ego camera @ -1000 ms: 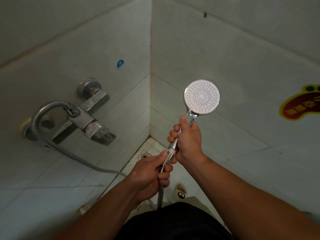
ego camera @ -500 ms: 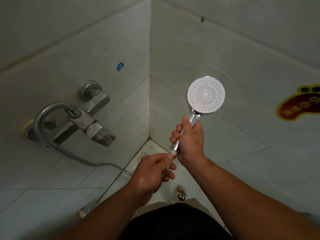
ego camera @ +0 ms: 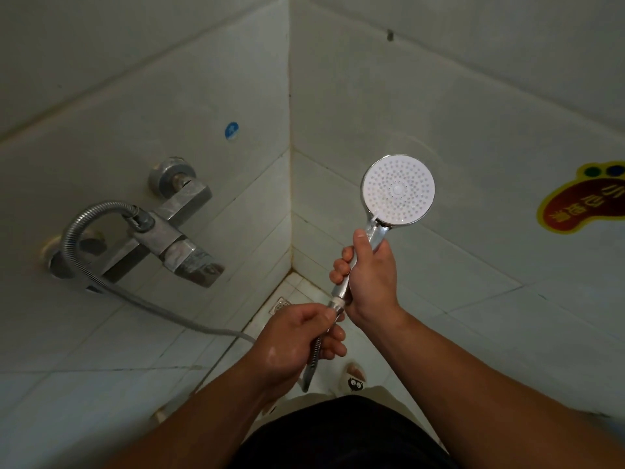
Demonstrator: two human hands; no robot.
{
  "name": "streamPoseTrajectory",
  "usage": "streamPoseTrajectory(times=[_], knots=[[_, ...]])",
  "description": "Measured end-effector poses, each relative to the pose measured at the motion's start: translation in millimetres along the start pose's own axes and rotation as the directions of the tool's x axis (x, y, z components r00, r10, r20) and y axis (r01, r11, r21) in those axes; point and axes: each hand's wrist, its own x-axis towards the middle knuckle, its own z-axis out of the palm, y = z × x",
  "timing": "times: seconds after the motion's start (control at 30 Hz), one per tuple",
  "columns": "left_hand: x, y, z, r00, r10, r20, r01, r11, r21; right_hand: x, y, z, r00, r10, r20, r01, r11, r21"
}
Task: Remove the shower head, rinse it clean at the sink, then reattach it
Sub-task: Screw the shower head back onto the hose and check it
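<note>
Two walls: white tiled walls [ego camera: 372, 96] met in a corner just right of the mixer tap [ego camera: 162, 238], which was fixed to the left-hand wall.
Floor: pale tiles lay below the tap, with a floor drain [ego camera: 281, 304] in the corner, down and right of it.
Stickers: a round blue sticker [ego camera: 231, 131] sat above and right of the tap; a foot-shaped sticker [ego camera: 581, 204] sat far to its right.
Hose [ego camera: 101, 282]: ran from the tap's top, looped left and down, then right to the hands.
Shower head [ego camera: 398, 189]: was held up well right of the tap, its white spray face toward the camera.
Change: since a second earlier the left hand had slid lower, uncovering a pale ring at the handle's foot; the head had barely shifted.
Right hand [ego camera: 370, 275]: fingers were wrapped round the chrome handle, thumb lying up along it.
Left hand [ego camera: 297, 340]: thumb and forefinger pinched the hose end just under the ring, with the other fingers curled round the hose.
Joint: whether it was still threaded could not be told.
</note>
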Motion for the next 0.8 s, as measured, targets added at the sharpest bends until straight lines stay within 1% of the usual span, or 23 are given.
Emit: streamPoseTrajectory(times=[0.17,0.27,0.33,0.4,0.43,0.5,0.57,0.67,0.8], knots=[[-1,-3,8,0.987,0.055,-0.15,-0.05,0.998,0.033,-2,0,2,0.997,-0.068,-0.03,0.066,0.997,-0.044],[0,-2,14,0.969,0.091,-0.229,-0.075,0.994,0.08,-1,-1,3,0.995,-0.08,-0.052,0.077,0.996,-0.046],[0,-1,17,0.968,0.107,-0.226,-0.074,0.986,0.149,0,-2,1,0.996,-0.068,-0.055,0.066,0.997,-0.035],[1,0,16,0.981,0.087,-0.176,-0.052,0.979,0.197,2,-3,0,0.997,-0.057,-0.043,0.056,0.998,-0.026],[2,1,14,0.988,0.059,-0.142,-0.035,0.986,0.165,2,-3,0,0.998,-0.053,-0.036,0.052,0.998,-0.025],[3,3,10,0.996,-0.006,-0.086,0.008,1.0,0.021,2,-4,0,0.999,-0.046,-0.03,0.045,0.999,-0.016],[5,5,9,0.998,-0.025,-0.062,0.022,0.999,-0.048,3,-6,1,0.999,-0.033,-0.032,0.034,0.999,0.005],[7,2,10,0.995,0.008,-0.095,-0.012,0.999,-0.038,3,-6,3,0.999,-0.022,-0.039,0.024,0.999,0.028],[7,-1,12,0.981,0.086,-0.171,-0.08,0.996,0.043,3,-2,3,0.997,-0.066,-0.051,0.064,0.997,-0.031]])
